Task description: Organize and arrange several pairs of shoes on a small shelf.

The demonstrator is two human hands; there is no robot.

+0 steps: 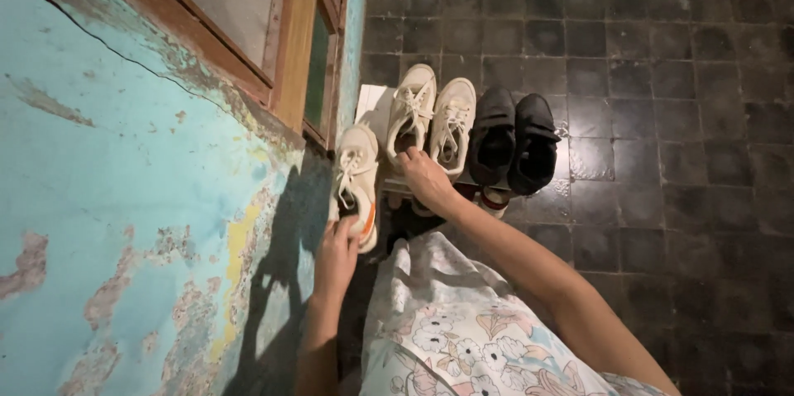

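Dark tiled floor [662, 115]; left hand [337, 251] grips orange-soled sneaker [356, 185], right hand [426, 179] clasps white sneaker [409, 115]; black shoes [513, 144] beside.

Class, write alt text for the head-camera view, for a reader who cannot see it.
Seen from above, a person's left hand holds a cream sneaker with an orange heel while the right hand rests on a pair of cream sneakers beside black shoes. A peeling turquoise wall stands to the left, dark floor tiles to the right.
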